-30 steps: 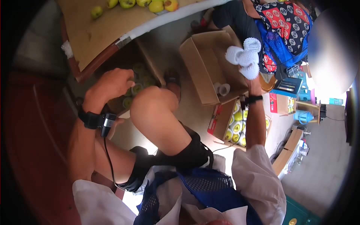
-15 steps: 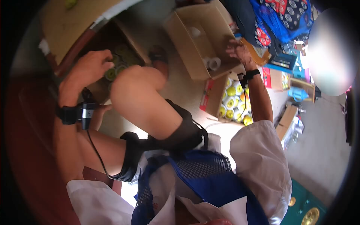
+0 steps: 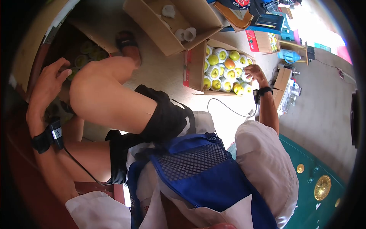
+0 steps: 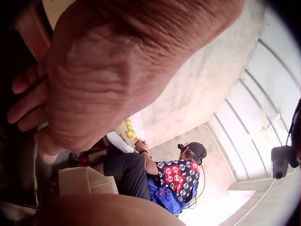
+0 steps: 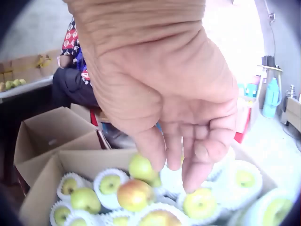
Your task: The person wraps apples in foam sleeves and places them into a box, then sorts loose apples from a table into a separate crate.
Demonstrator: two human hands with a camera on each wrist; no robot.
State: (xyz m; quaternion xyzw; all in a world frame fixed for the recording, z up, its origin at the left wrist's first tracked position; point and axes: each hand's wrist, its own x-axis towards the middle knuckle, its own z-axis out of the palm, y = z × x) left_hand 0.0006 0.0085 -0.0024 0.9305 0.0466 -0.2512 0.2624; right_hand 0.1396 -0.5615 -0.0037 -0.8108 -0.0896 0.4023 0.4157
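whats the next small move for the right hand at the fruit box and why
Probably curl the right hand around the foam-netted fruit by its fingertips: its fingers point down over the fruit in the open box, and no fruit shows against its palm.

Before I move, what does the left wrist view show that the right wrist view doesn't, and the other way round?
Only the left wrist view: the left grip up close, and the seated person's dark cap.
Only the right wrist view: the right grip above a box of netted fruit, and a blue jug.
Both: the seated person, only partly visible from the right wrist; an open carton; and loose fruit.
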